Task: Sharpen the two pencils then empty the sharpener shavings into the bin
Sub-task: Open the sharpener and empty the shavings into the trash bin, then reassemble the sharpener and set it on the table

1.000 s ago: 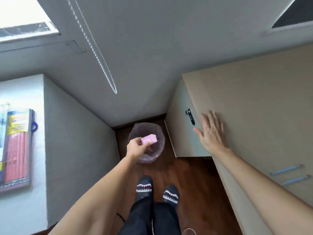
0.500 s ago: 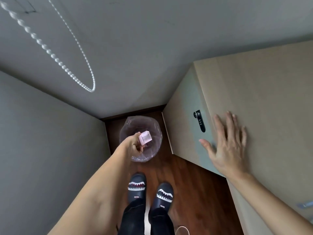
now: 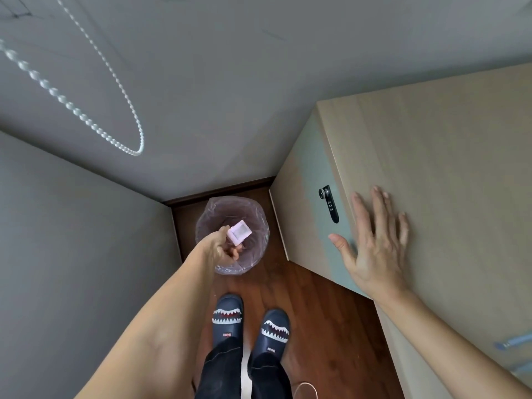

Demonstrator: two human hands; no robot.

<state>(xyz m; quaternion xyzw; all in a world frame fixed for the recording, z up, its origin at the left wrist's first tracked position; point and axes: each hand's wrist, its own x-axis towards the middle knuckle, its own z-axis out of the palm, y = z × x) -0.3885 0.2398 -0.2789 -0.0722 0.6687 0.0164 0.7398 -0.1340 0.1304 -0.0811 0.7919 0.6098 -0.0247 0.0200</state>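
A round bin [image 3: 260, 223] lined with a pinkish plastic bag stands on the floor in the corner between wall and cabinet. My left hand [image 3: 223, 250] reaches down over its mouth and holds the small pink sharpener [image 3: 239, 233], tipped on edge above the opening. My right hand [image 3: 374, 243] lies flat with fingers spread on the top of a light wooden cabinet [image 3: 446, 168]. A pale blue pencil [image 3: 514, 340] shows at the right edge on that cabinet top; a second one below it is barely visible.
A black combination lock [image 3: 329, 203] sits on the cabinet's side. A white bead chain [image 3: 95, 110] hangs in a loop at upper left. Grey walls close in left and ahead. My feet in shark-print slippers [image 3: 250, 323] stand on the dark wooden floor.
The view has dipped downward toward the bin. My left hand has turned the sharpener from flat to tipped over the bin. My right hand stays on the cabinet top.
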